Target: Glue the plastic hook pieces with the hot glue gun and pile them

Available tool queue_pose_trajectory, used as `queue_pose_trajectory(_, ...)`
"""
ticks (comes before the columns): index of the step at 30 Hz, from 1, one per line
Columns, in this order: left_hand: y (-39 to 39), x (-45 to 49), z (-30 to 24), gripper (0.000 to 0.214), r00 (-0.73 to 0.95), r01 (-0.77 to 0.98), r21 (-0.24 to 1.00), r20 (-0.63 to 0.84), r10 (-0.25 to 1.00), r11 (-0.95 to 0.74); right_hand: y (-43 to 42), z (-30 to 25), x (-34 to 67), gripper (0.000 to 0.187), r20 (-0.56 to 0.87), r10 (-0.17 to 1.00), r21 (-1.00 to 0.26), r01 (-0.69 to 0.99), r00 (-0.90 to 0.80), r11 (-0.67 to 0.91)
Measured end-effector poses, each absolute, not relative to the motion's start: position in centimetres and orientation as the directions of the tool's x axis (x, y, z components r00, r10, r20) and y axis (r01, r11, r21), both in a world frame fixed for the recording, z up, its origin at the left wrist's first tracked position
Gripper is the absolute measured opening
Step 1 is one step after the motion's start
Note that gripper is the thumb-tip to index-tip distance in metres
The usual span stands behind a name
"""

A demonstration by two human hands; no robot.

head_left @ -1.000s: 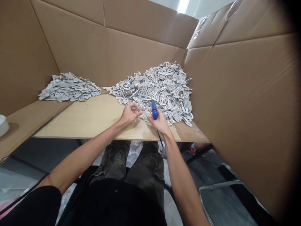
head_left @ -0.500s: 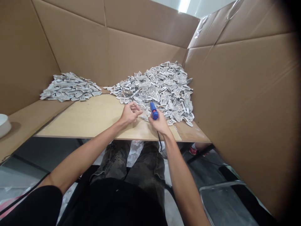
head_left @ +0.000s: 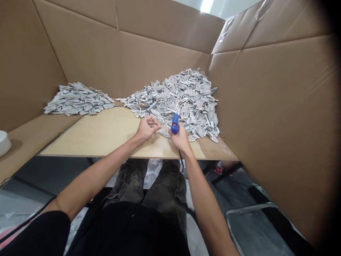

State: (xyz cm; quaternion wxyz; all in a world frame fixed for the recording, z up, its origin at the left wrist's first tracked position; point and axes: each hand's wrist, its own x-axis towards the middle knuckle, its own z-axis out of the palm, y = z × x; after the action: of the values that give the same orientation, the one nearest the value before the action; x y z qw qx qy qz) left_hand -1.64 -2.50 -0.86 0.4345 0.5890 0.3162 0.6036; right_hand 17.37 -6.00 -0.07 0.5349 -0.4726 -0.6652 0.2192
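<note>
The tool (head_left: 174,124) has swung: its nose, aimed near eleven o'clock half a second ago, now points just past twelve, while the left hand (head_left: 147,128) has hardly shifted. That reads as a small wrist turn in the right hand (head_left: 181,138) — a change of aim, with no sign of a piece being moved. The right hand is wrapped round the tool, whose cord (head_left: 181,155) drops toward six. The left hand sits at nine o'clock from the tool, thumb and fingers drawn narrow; whether a piece is pinched there I cannot tell. Between the two hands lies the near edge of the heap (head_left: 183,94), grey-white slotted pieces spreading from twelve to two o'clock beyond them. A smaller pile (head_left: 78,99) lies at ten, past bare worktop (head_left: 96,135) — both look unchanged, so the work seems to be about single pieces. A white round thing (head_left: 3,143) stands at nine.
</note>
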Motion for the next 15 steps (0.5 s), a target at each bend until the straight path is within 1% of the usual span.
queue_pose_trajectory(4, -2.6, -1.3, -0.5, 0.047, 0.058, -0.258, 0.917, 0.327, 0.943, -0.303, -5.9, 0.1, 17.5, 0.023, 0.479, 0.876, -0.839, 0.326, 0.061, 0.436)
queue_pose_trajectory(8, -2.9, -0.7, -0.1, 0.051, 0.08, -0.323, 0.928, 0.225, 0.971, -0.189, -5.9, 0.2, 17.4, 0.036, 0.436, 0.9, -0.882, 0.214, 0.031, 0.42)
queue_pose_trajectory(11, -3.1, -0.4, 0.0, 0.056, 0.118, -0.327, 0.93, 0.215, 0.969, -0.167, -5.9, 0.1, 17.0, 0.042, 0.393, 0.916, -0.913, 0.154, 0.074, 0.379)
queue_pose_trajectory(15, -3.3, 0.1, 0.0, 0.059, 0.217, -0.284, 0.944, 0.236, 0.947, -0.17, -6.0, 0.0, 16.7, 0.045, 0.317, 0.937, -0.947, -0.014, 0.15, 0.322)
